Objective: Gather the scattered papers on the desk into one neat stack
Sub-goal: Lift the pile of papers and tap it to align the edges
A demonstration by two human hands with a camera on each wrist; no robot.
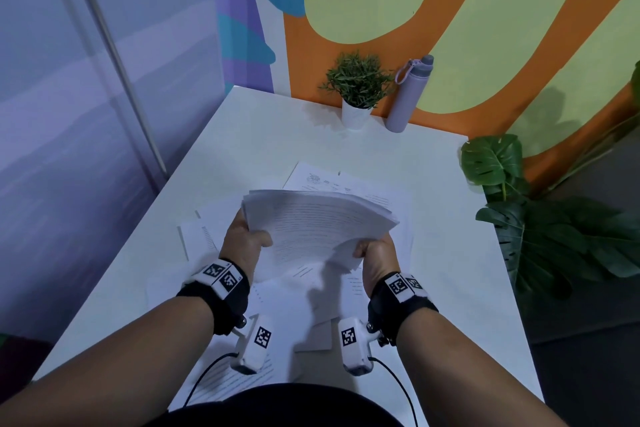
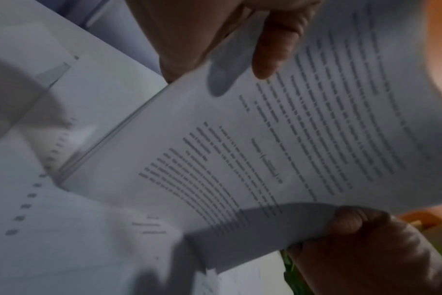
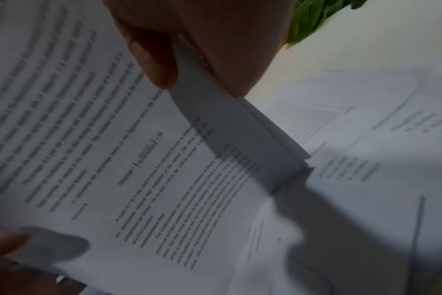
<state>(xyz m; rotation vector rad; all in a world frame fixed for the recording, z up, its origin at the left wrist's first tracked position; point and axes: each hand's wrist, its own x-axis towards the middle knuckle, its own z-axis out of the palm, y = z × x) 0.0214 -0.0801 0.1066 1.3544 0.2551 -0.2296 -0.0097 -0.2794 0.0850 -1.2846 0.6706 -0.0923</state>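
Nearest me, loose sheets (image 1: 242, 374) lie on the desk (image 1: 450, 253) at 6 o'clock, partly cut off by the wearer's body and forearms; I can't count them. Print on every page is too blurred to read in any view.

Above them, lifted clear of the desk at center, is the gathered bundle of papers (image 1: 318, 222), bowed upward in the middle, with its far edges fanned and uneven. How many sheets it holds I cannot tell.

Left hand (image 1: 242, 239) grips the bundle's 9 o'clock edge, thumb on top, fingers hidden beneath. Right hand (image 1: 375, 253) grips the 4 o'clock corner, thumb (image 3: 154, 59) on the printed face, other fingers wrapped behind; the right wrist view shows the sheet edges pinched between them. Both hands are clamped on the paper.

More sheets (image 1: 332, 180) lie flat under and beyond the bundle at 12 o'clock, mostly covered by it.

Farthest, against the wall: a small potted plant (image 1: 356, 90) and, just beside it, a lilac bottle (image 1: 408, 97). Large leaves (image 1: 554, 218) hang off the desk's edge at 3 o'clock.
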